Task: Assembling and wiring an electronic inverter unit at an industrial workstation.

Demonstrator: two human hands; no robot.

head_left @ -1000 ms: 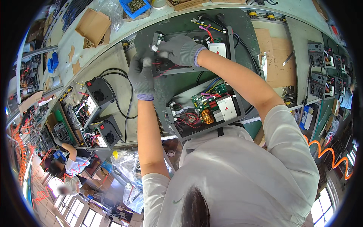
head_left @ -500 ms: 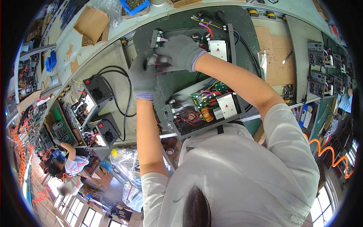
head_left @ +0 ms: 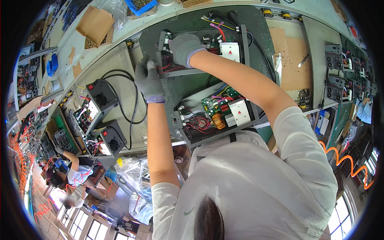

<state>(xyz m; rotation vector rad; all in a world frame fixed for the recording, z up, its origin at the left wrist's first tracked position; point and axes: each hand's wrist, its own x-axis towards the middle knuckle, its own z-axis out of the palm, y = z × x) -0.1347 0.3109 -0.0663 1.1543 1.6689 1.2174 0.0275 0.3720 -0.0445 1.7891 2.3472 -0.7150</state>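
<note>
My right hand (head_left: 186, 47), in a grey glove, reaches over the left part of an open black metal chassis (head_left: 182, 73) at the far side of the bench. Its fingers bend down among the wires and parts, and their tips are hidden. My left hand (head_left: 149, 82), gloved too, is beside the chassis's left end, thumb apart from the fingers and nothing visible in it. Red and black wires (head_left: 167, 68) show near the chassis's front left corner. Closer to me sits a second open chassis (head_left: 200, 141), with a green circuit board (head_left: 210, 105), a copper coil (head_left: 218, 121) and a white cover plate (head_left: 240, 112).
Two units with black fan panels (head_left: 113, 139) and a looped black cable (head_left: 134, 94) stand on the left. A cardboard box (head_left: 96, 26) and a blue bin (head_left: 141, 6) lie beyond. More units (head_left: 335, 86) are at right. A co-worker (head_left: 76, 176) is at lower left.
My hands have moved apart. The left has drawn slightly back and left from the chassis; the right has shifted left and farther away, uncovering the red and black wires.
</note>
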